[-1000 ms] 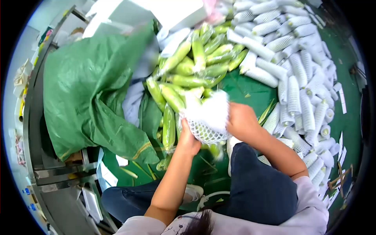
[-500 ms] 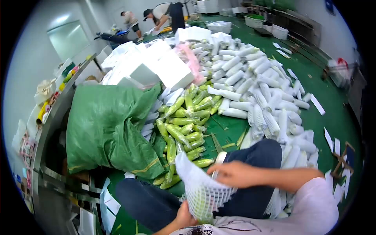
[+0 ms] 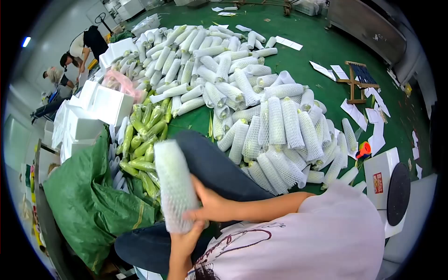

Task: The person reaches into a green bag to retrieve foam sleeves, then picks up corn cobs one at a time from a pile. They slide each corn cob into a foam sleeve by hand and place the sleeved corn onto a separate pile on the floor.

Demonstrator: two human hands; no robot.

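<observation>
Raised upright over the lap since half a second ago: one netted corn cob (image 3: 176, 186), its sleeve now drawn to full length. It is gripped at the lower end by the left hand (image 3: 185, 242) from below and clasped by the right hand (image 3: 210, 207). Bare green cobs (image 3: 142, 140), a small heap, are lodged beside a green sack (image 3: 88, 205). Sleeved cobs (image 3: 270, 116), a far larger heap, are spread over the floor (image 3: 326, 51). The work is judged mostly done.

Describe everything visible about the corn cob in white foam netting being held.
The corn cob in white foam netting is a pale-green cylinder sleeved in white mesh. It stands nearly upright, top tilted slightly left, low in the middle of the view. The right hand grips its lower side, and the left hand cups its bottom end.
</observation>
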